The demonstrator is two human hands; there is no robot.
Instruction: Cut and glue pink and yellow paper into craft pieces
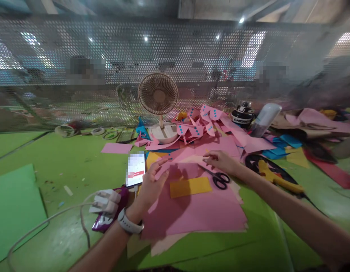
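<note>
My left hand (pixel 151 185), a white watch on its wrist, pinches the left end of a pink paper strip with blue dots (pixel 182 155). The right end of that strip is pinched by my right hand (pixel 221 160). The strip hangs just above a stack of pink paper sheets (pixel 197 211) on the green table (pixel 64 162). A yellow paper rectangle (pixel 190 186) and black-handled scissors (pixel 220 178) lie on the stack, close under my right hand.
A phone (pixel 135 169) lies left of my left hand, near a white plug and cable (pixel 105 202). A small fan (pixel 158 99) stands behind, beside a heap of dotted pink paper pieces (pixel 203 122). A yellow glue gun (pixel 273 175), a bottle (pixel 264 120) and tape rolls (pixel 65 130) lie around.
</note>
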